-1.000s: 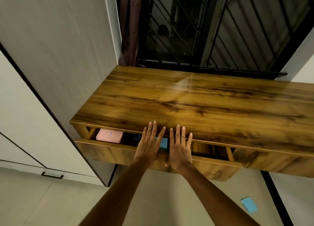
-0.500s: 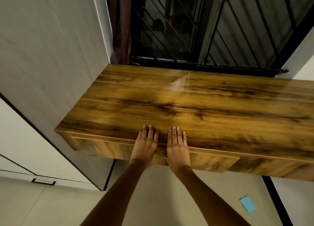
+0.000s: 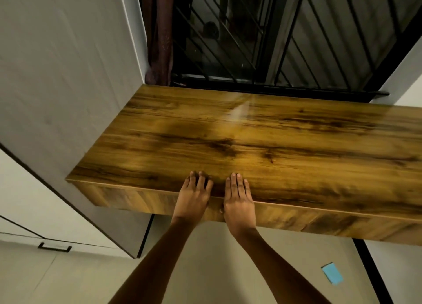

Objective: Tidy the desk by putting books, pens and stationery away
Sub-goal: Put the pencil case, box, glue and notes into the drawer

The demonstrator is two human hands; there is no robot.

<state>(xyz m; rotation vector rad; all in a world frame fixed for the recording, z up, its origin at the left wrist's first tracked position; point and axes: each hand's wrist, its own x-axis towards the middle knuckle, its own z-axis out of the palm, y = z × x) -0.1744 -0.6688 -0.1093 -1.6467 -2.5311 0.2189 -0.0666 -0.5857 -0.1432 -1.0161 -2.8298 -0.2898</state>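
The wooden desk [image 3: 262,132] fills the middle of the view, its top bare. Its drawer front [image 3: 137,201] sits flush under the front edge, so the drawer is closed and its contents are hidden. My left hand [image 3: 194,196] and my right hand [image 3: 238,198] lie side by side, flat against the drawer front, with straight fingers reaching over the desk's front edge. Neither hand holds anything.
A grey wardrobe [image 3: 64,87] stands against the desk's left end, with a black handle [image 3: 54,247] low down. Behind the desk is a dark window with a black metal grille [image 3: 274,36] and a brown curtain [image 3: 159,34]. A small blue piece [image 3: 332,273] lies on the floor at the right.
Both hands have pushed the open drawer in until it closed. The pink box and the other things inside it are now out of sight.
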